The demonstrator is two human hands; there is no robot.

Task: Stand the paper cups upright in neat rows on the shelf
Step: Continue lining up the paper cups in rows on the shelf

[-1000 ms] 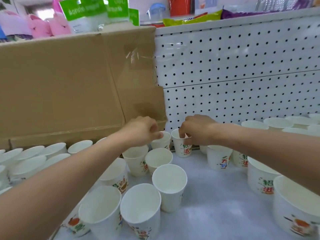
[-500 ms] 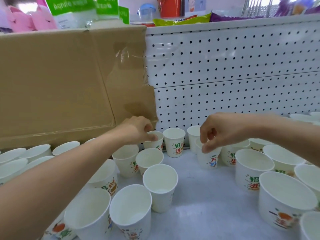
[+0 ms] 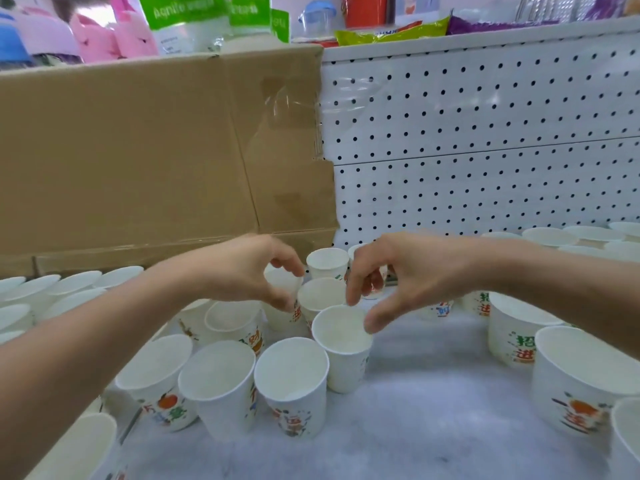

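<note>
Head-cam view, only arms and hands show. The left forearm point(image 3: 86, 348) is bare along all its visible length; it looks thick and stretched near the lower-left corner from the wide lens and narrows to the wrist. The left hand point(image 3: 242, 268) is bare, with rounded knuckles and slim fingers. The right forearm point(image 3: 554, 289) is bare too, right up to the frame's right edge, tapering toward the wrist. The right hand point(image 3: 408, 275) is bare, its back smooth, with long slim fingers point(image 3: 354, 289) and a thumb broad at the tip. Nails too blurred to tell.
</note>
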